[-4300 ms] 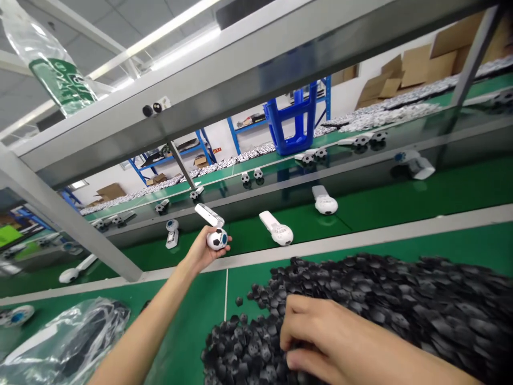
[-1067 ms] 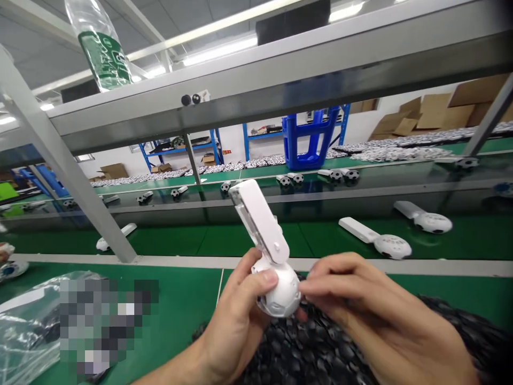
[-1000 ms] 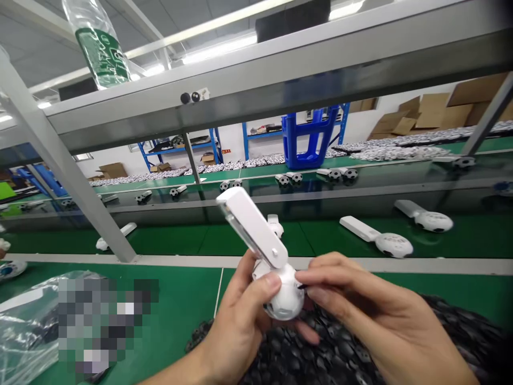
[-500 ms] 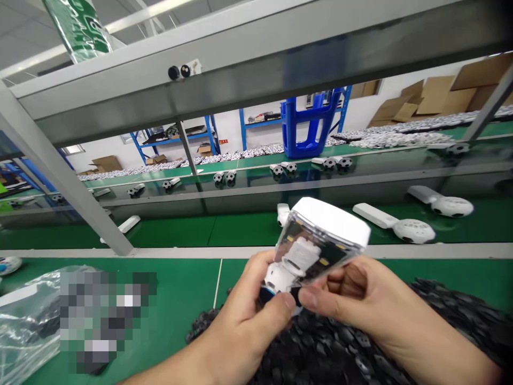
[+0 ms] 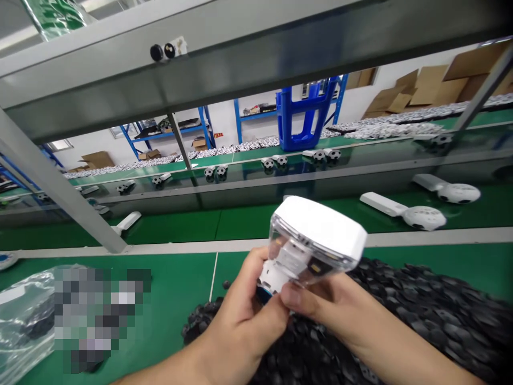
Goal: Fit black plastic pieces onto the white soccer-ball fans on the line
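In the head view a white device with a clear panel and a round, football-patterned base is held tilted above the bench. My left hand is closed around its base, thumb in front. My right hand is closed at the device's lower right side, its thumb pressed against the base close to my left thumb. The right fingers are largely hidden behind the panel. Below both hands spreads a heap of small flat black parts.
A clear plastic bag lies at left beside a blurred-out patch. Beyond the bench edge, white football-patterned devices lie on a green belt. A metal frame crosses overhead; a blue plastic stool stands farther back.
The device has shifted slightly left and tilted, showing more of its white top. My right thumb has moved left onto the base; the black piece by it is now hidden. The camera view has shifted slightly.
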Demonstrator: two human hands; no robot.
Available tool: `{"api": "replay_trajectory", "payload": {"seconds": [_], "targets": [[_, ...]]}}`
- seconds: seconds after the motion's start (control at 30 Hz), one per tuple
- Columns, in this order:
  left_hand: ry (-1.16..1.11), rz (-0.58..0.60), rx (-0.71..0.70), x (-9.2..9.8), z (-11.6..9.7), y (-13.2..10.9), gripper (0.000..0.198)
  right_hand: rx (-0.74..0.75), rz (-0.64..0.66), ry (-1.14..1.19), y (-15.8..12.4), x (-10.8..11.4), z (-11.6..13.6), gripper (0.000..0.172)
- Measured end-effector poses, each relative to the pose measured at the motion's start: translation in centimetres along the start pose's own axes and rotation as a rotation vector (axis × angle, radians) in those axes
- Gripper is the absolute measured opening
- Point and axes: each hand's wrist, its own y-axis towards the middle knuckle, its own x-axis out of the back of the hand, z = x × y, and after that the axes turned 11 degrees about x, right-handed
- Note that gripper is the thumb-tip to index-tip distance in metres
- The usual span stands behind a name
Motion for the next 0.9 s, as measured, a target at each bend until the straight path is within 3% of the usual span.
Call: {"api": "replay_trajectory", "payload": {"seconds": [0.13,0.23,0.33,0.47,0.6,0.67,0.73,0.77,0.9], "targets": [[0.045,0.05,-0.041,0.2,-0.2,-0.4,0.05,0.072,0.045,-0.004,-0.2,-0.7,1.0,0.033],[0.106,-0.012,-0.041,0.0,-0.2,-0.5,0.049,0.15,0.038,0.006,-0.3,-1.6,1.7,0.019],[0.15,-0.122,-0.035,-0.6,-0.2,-0.3,0.038,0.188,-0.002,-0.026,-0.3,-2.2,1.7,0.026],[0.176,-0.175,-0.024,-1.2,-0.4,0.2,0.032,0.227,-0.025,-0.086,-0.1,-2.3,1.1,0.032],[-0.012,-0.168,0.022,-0.9,-0.5,0.8,0.036,0.148,0.019,-0.109,0.3,-0.9,1.0,0.024],[-0.102,-0.129,0.129,-0.3,-1.0,0.8,0.042,0.057,0.078,-0.126,0.5,0.2,1.3,0.045],[-0.107,-0.119,0.205,0.5,-1.8,0.5,0.05,0.043,0.171,-0.328,0.6,1.3,1.4,0.062],[-0.083,-0.129,0.203,0.9,-2.2,0.3,0.052,0.063,0.211,-0.501,0.7,1.8,1.3,0.061],[0.064,-0.273,0.08,1.9,-3.4,0.4,0.035,0.125,0.281,-1.131,1.1,2.8,-0.8,0.012]]}}
